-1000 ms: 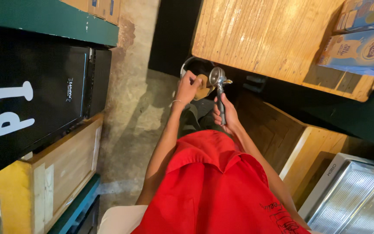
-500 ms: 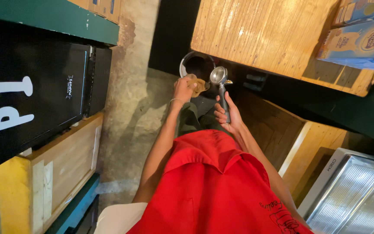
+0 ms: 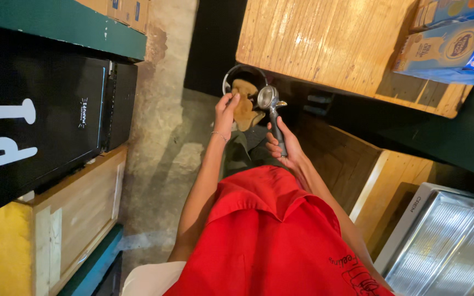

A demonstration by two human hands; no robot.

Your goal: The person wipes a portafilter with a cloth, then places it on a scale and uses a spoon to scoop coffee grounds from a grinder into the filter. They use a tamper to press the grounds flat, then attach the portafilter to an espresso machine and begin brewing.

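Two bare hands are at work low down, over a dark round bin (image 3: 231, 77) with a pale rim that stands on the concrete floor (image 3: 160, 148) beneath the edge of a wooden counter (image 3: 325, 44). The right hand (image 3: 283, 147) is clenched around the dark handle of a portafilter (image 3: 270, 107), fingers wrapped from below and thumb along the side; the metal basket end points away from the person and sits just over the bin's near rim, its open face turned up toward the camera. The left hand (image 3: 226, 112) is loosely curled, fingertips bent in and touching a brown cloth (image 3: 246, 101) that lies bunched at the mouth of the bin, right beside the basket (whether the fingers pinch the cloth or merely press on it, I cannot tell from here). A thin bracelet circles the left wrist.

Both forearms reach out from under a red apron (image 3: 270, 235). To the person's left stands a black cabinet (image 3: 45, 120) with large white letters, a green shelf above it and a pale wooden panel below. On the counter's far right corner sit blue cartons (image 3: 451, 46), and a ribbed metal appliance (image 3: 451, 246) shows at the lower right.
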